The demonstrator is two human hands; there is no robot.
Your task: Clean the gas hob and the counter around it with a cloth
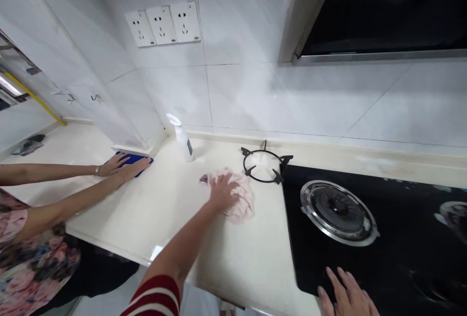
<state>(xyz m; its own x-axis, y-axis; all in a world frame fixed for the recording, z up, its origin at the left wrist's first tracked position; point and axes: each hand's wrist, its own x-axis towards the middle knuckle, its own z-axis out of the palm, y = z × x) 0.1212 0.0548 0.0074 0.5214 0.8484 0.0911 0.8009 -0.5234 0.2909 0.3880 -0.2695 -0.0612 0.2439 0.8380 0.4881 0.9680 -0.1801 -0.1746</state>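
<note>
My left hand (222, 192) presses down on a crumpled pink cloth (243, 205) on the pale countertop, its fingers bent into the fabric. A dark patch of the cloth shows to the left of the fingers. My right hand (346, 297) rests at the front edge of the black gas cooktop (317, 262), fingers apart and holding nothing. Behind the cloth, toward the wall, stands a white spray bottle (183, 143). A black pan support ring (263, 179) lies on the counter beside the cooktop, off its burner.
At the left, another person's hands (124, 167) press a blue cloth (134, 158) on the counter. A round burner (339, 213) with a metal rim sits bare of its support. The range hood (365, 14) overhangs at upper right. Wall sockets (163, 25) are above the bottle.
</note>
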